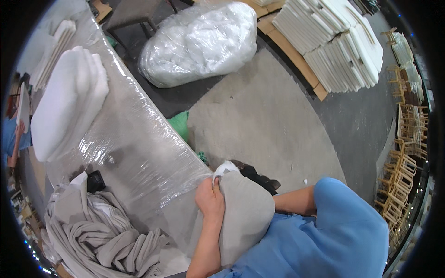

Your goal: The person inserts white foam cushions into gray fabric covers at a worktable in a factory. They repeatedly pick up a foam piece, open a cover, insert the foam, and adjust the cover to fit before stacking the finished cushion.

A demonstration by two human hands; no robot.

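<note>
A grey fabric cushion cover [245, 204] stands against my body at the table's edge, with white padding [225, 168] showing at its far end. My left hand [211, 197] is closed on the cover's rim, thumb uppermost beside the padding. From the right, my bare forearm reaches behind the cover, which hides my right hand and its fingers. Left of my left arm lies a crumpled heap of grey fabric covers [97, 231] on the table. A small black object [96, 181] sits at the heap's far side.
Clear plastic film wraps the table [134, 134]. White padding sheets [69, 102] stand on it at the far left, near another person [16, 134]. On the floor are a large plastic-wrapped white bundle [199, 44], a green bag [180, 126] and stacked white pads [333, 46]. Wooden chair frames [401, 171] line the right.
</note>
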